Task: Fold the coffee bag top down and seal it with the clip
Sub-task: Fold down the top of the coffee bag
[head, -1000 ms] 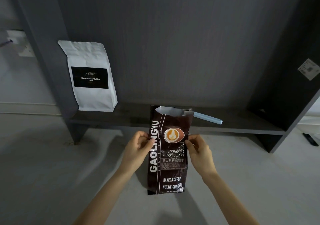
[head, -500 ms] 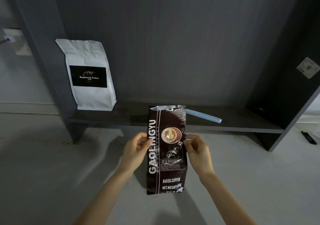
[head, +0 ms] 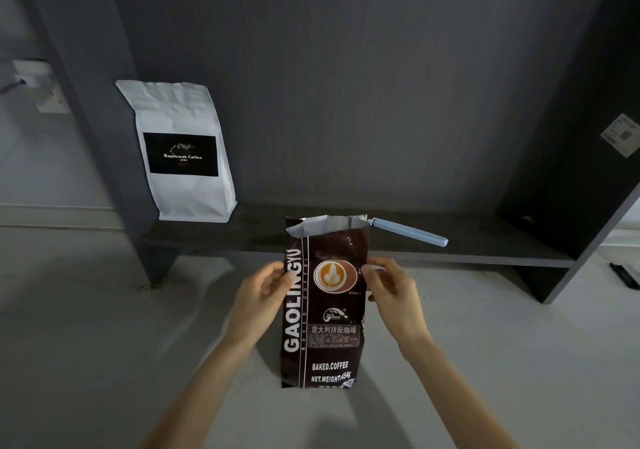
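A dark brown coffee bag (head: 325,313) printed GAOLINGYU stands upright in front of me on the pale floor. Its top is open and unfolded, showing the silver lining. My left hand (head: 265,296) pinches the bag's left edge near the upper part. My right hand (head: 389,291) pinches the right edge at the same height. A long light-blue clip (head: 408,231) lies on the low dark shelf behind the bag, its left end hidden by the bag's top.
A white coffee bag (head: 185,152) with a black label stands at the left end of the dark shelf (head: 485,251). Dark panels rise at left and right of the shelf. A wall socket (head: 38,85) sits far left.
The bag's top, bent over a second ago, now stands straight and open. Both hands have slid slightly higher along the bag's edges. The clip has not moved.
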Motion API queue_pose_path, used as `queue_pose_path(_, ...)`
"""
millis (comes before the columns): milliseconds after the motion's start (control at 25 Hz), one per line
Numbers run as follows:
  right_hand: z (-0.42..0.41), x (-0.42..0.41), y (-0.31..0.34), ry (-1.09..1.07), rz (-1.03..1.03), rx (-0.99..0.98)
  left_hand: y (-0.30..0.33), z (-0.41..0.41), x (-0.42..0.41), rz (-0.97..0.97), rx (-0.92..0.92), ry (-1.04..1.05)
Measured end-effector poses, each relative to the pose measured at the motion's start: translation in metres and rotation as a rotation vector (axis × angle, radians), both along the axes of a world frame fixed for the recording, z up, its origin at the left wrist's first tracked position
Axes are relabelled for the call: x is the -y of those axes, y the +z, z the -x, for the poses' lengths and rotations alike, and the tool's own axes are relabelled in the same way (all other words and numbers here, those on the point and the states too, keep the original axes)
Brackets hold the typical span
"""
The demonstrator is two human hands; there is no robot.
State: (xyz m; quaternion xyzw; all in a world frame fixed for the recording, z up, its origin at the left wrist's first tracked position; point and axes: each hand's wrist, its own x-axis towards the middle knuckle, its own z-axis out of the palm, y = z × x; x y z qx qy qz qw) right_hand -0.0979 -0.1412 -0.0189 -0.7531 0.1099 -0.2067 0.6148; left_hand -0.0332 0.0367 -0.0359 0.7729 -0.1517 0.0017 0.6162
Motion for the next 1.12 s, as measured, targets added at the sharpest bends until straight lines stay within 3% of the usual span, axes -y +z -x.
queue_pose_path(680, 0.005, -0.007, -0.008, 0.095, -0.005, 0.085, 0.014, 0.007, -0.007, 0.049, 0.113, -0.080)
queue_pose_path(920, 0.013, -0.003, 0.005, 0.164, -0.035, -0.005, 0.021, 0.008, -0.009, 0.152, 0.007, -0.125)
queue_pose_path(1120, 0.012, -0.007, 0.000, 0.187, 0.028, 0.051, 0.024, 0.011, -0.011, 0.091, -0.046, -0.202)
